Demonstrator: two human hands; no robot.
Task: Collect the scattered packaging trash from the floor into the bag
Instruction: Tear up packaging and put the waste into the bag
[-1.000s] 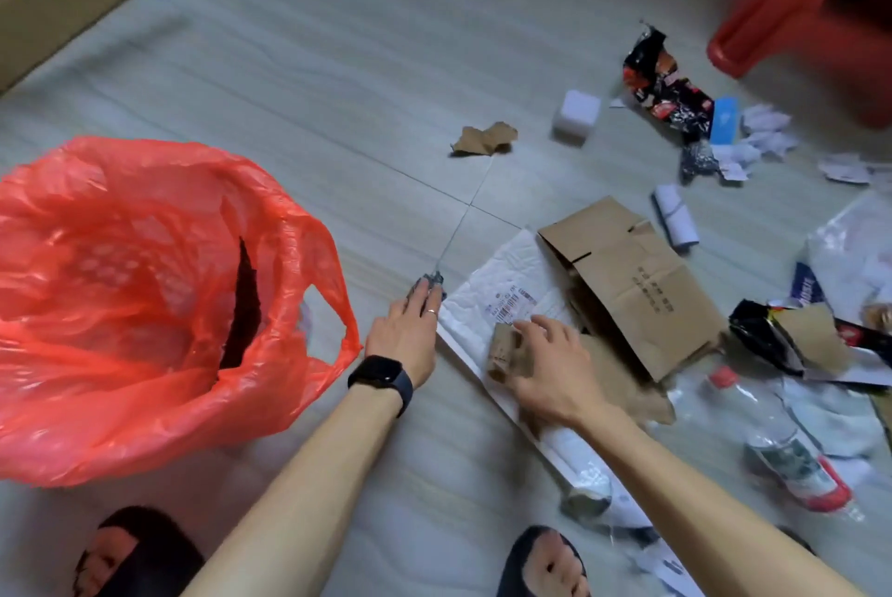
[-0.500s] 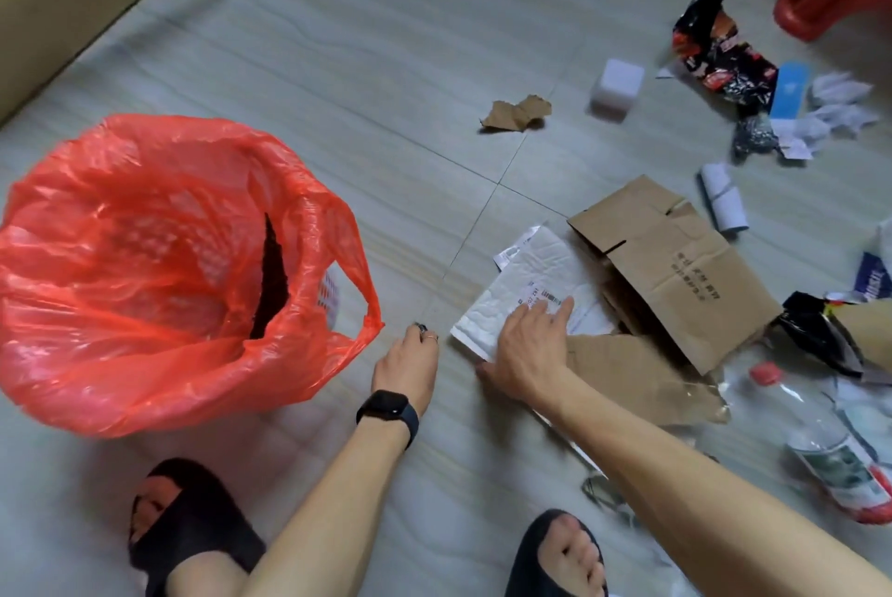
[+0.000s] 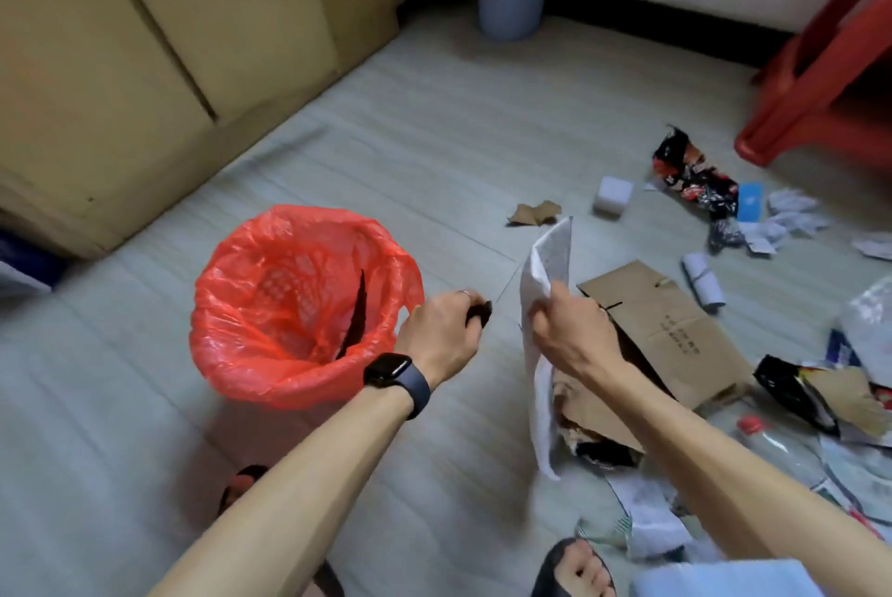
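Since 0.5 s ago: white padded mailer (image 3: 548, 258) lifted off the floor tiles, now upright and creased, gripped mid-length by right hand (image 3: 567, 336). Left hand (image 3: 439, 336) curls round small dark scrap (image 3: 480, 314), just beside crinkled red plastic bag (image 3: 289, 307), mouth open. Flattened cardboard box (image 3: 675, 336) lies behind mailer.

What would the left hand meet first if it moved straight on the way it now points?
Probably the white padded envelope that the right hand grips; the left hand, pinching a small dark scrap, points toward its upper edge. Depth is unclear, so it might miss.
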